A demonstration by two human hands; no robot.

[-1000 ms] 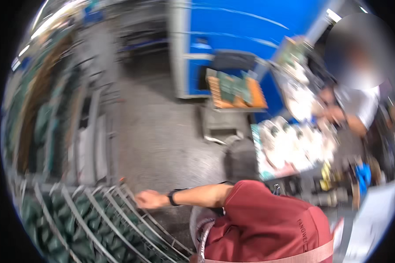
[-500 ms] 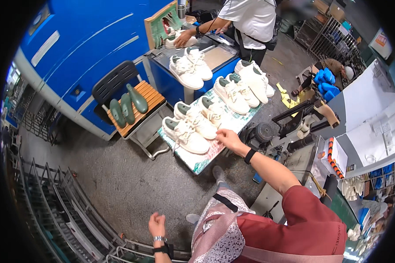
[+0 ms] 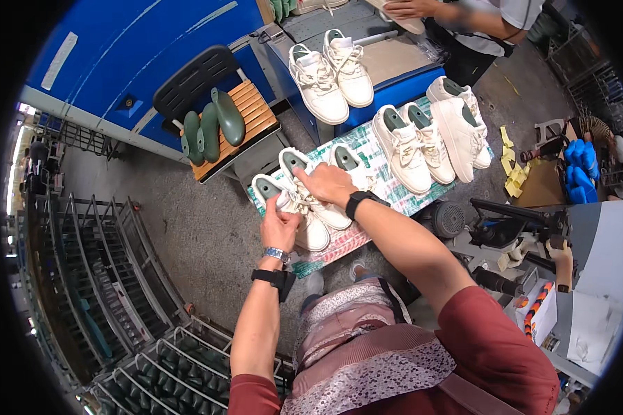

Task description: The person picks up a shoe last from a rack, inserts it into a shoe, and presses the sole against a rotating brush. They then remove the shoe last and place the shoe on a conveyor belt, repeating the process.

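Left hand (image 3: 278,227), grip part-curled, at the heel-side flank of the leftmost shoe (image 3: 314,236); right hand (image 3: 329,185), thumb extended, over the neighbouring shoe's (image 3: 337,216) laces. Closure on either: cannot tell. Both shoes on worktop (image 3: 351,239), long axes near parallel, toes bodyward and rightward. Off-white, laced, dark green lasts (image 3: 265,189) inside.

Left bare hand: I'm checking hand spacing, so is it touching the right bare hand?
Apart. The head view shows off-white lace-up shoes in the gap between the left bare hand and the right bare hand.
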